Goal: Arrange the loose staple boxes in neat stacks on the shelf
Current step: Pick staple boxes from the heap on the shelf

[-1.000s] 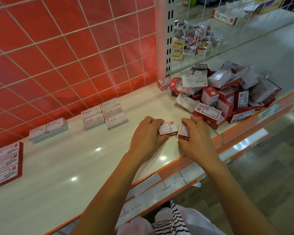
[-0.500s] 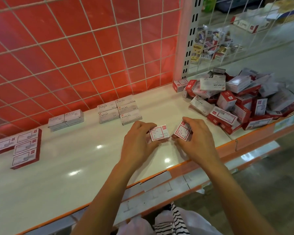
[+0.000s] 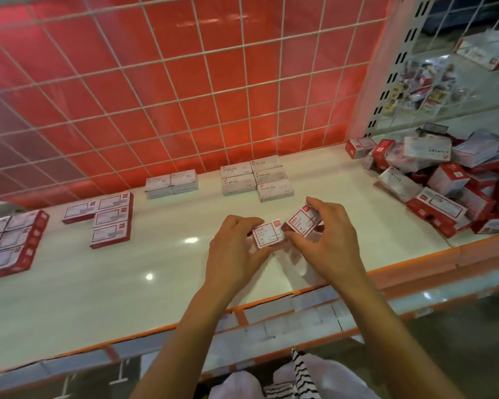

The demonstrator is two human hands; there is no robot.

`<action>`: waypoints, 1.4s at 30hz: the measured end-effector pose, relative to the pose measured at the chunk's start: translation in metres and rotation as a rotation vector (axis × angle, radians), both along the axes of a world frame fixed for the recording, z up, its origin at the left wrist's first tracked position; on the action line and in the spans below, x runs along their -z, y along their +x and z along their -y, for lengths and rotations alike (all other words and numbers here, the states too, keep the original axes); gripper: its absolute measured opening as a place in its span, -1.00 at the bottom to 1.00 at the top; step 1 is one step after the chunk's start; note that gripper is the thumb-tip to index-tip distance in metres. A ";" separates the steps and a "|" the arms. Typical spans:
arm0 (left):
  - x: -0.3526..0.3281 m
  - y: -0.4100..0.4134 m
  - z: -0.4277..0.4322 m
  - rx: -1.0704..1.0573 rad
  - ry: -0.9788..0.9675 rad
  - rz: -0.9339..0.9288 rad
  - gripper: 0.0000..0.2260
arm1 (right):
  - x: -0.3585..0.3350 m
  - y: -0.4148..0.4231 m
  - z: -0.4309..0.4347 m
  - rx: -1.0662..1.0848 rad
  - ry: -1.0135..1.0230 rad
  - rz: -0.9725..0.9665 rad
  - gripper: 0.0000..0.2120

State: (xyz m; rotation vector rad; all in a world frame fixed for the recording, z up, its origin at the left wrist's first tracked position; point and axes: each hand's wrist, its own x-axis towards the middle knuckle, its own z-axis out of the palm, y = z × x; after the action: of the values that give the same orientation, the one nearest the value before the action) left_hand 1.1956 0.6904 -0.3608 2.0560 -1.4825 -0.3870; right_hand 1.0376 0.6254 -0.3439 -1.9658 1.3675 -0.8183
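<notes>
In the head view, a small red-and-white box (image 3: 268, 235) is being pinched at its left end by the left hand (image 3: 236, 250). It is being held just in front of the white stack (image 3: 257, 180) printed STAPLES, seemingly a little above the shelf (image 3: 127, 289), with its long axis running nearly level from left to right. A second box (image 3: 301, 220) of the same kind is being gripped by the right hand (image 3: 327, 240), just to the right of the first and tilted, its long axis slanting up towards the white stack. Whether their near corners are touching cannot be told. The coming move is being judged as a squaring-up: the tilted box would need turning level before being set on or beside the other. The matching red-edged rows (image 3: 110, 217) are lying left of the white stack, nearer the left hand, and the loose heap (image 3: 444, 197) is lying well to its right.
</notes>
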 end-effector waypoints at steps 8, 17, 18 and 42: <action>-0.004 0.040 -0.039 -0.014 -0.012 0.018 -0.59 | -0.005 0.042 -0.032 -0.124 0.135 -0.061 -0.12; -0.008 0.088 -0.080 -0.014 0.037 -0.010 -0.59 | -0.006 0.076 -0.062 -0.242 0.213 -0.075 -0.45; -0.008 0.093 -0.084 -0.009 0.044 -0.008 -0.59 | -0.006 0.080 -0.066 -0.242 0.203 -0.066 -0.50; -0.003 0.217 -0.182 -0.100 0.048 -0.130 -0.51 | 0.008 0.172 -0.138 -0.160 0.220 0.052 -0.57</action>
State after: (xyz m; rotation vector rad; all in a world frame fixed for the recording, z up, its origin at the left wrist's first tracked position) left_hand 1.4126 0.8724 -0.3579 2.0909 -1.3002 -0.5108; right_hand 1.2100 0.7635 -0.3521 -1.8419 1.1974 -0.6131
